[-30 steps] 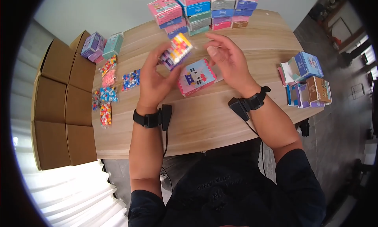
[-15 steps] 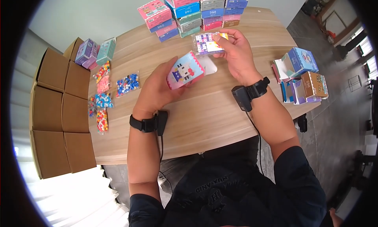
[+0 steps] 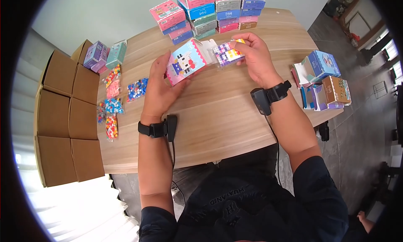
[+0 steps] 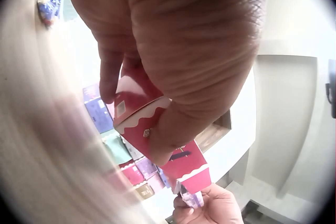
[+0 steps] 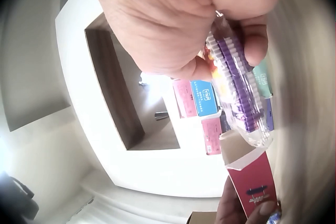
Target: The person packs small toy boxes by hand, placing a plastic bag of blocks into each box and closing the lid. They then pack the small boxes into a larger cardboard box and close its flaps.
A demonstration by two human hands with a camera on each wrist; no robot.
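From my seat, at the far left of the head view, I have brown cardboard boxes (image 3: pixel 54 116) stacked beside the table (image 3: pixel 210 133). Next come small purple and teal boxes (image 3: pixel 116 53), then clear bags of colorful pieces (image 3: pixel 112 103), with a blue-and-white bag (image 3: pixel 137 89) just right of them. My left hand (image 3: pixel 161 84) grips the pink-edged character box (image 3: pixel 184 63) between thumb and fingers, holding it above the table, its open end and pale flap toward the right. Behind it stand stacked small boxes (image 3: pixel 201 11). The clear packet of bricks (image 3: pixel 228 53) is at that open end; I cannot tell whether they touch. My right hand (image 3: pixel 257 59) pinches the packet narrowly. Farthest right on the table sit opened boxes (image 3: pixel 323 66).
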